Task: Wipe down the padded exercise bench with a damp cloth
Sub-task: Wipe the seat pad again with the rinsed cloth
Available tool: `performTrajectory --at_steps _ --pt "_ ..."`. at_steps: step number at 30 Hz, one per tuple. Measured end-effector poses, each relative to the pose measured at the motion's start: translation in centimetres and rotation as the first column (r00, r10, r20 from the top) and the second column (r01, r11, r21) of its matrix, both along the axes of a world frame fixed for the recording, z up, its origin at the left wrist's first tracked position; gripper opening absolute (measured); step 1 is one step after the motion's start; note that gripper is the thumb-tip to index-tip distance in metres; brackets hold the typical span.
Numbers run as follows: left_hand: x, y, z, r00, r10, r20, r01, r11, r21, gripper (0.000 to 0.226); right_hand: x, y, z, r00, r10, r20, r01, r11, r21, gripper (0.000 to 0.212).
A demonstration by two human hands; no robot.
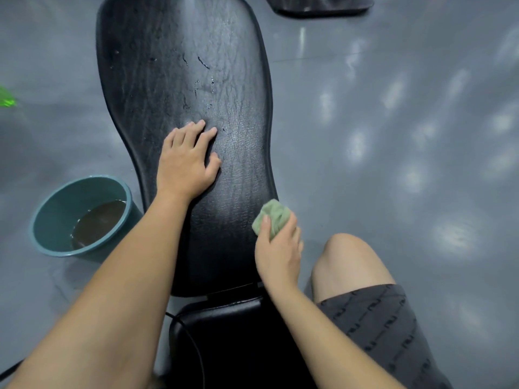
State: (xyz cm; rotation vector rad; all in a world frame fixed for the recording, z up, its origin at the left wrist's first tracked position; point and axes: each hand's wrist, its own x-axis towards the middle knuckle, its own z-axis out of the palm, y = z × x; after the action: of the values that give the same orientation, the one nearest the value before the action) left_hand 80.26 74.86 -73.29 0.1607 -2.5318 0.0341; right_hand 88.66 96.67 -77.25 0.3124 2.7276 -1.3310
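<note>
The black padded bench (pixel 179 68) runs away from me down the middle of the view, its cracked surface carrying wet streaks near the centre. My left hand (pixel 186 161) rests flat on the pad's narrow middle, fingers spread. My right hand (pixel 279 248) grips a bunched pale green cloth (pixel 273 216) against the pad's right edge, near its lower end. The black seat pad (pixel 224 332) lies closest to me, partly hidden by my arms.
A teal bucket (pixel 56 203) holding murky brown water stands on the grey floor left of the bench. My bare right knee (pixel 348 259) in dark shorts is beside the bench's right side. A dark base (pixel 320 7) sits at the top right. A black cable (pixel 193 349) curves over the seat.
</note>
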Motion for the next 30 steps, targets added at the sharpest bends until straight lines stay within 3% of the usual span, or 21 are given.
performTrajectory --at_steps 4,8,15,21,30 --pt "0.0 0.0 0.1 1.0 -0.012 -0.002 0.012 1.0 0.003 0.054 3.9 -0.1 -1.1 0.987 -0.141 0.083 0.152 0.978 -0.141 0.067" --pt "0.1 0.0 0.1 1.0 -0.017 0.011 0.017 1.0 0.017 0.055 1.6 -1.7 -0.4 0.955 -0.263 0.139 0.278 0.956 -0.094 0.061" --pt "-0.2 -0.1 -0.1 1.0 -0.017 0.002 0.017 1.0 0.019 0.052 -4.8 -2.8 0.8 0.979 -0.191 0.073 0.178 0.973 0.15 0.052" --pt "-0.5 -0.1 -0.4 1.0 -0.013 -0.007 0.013 1.0 -0.001 0.053 -11.4 -5.6 3.1 0.993 -0.117 -0.015 0.118 0.982 0.149 0.053" --pt "-0.8 -0.3 0.0 0.998 0.016 0.054 -0.015 1.0 -0.011 0.055 -24.8 -10.9 8.3 0.982 -0.138 -0.131 0.148 0.986 0.074 0.05"
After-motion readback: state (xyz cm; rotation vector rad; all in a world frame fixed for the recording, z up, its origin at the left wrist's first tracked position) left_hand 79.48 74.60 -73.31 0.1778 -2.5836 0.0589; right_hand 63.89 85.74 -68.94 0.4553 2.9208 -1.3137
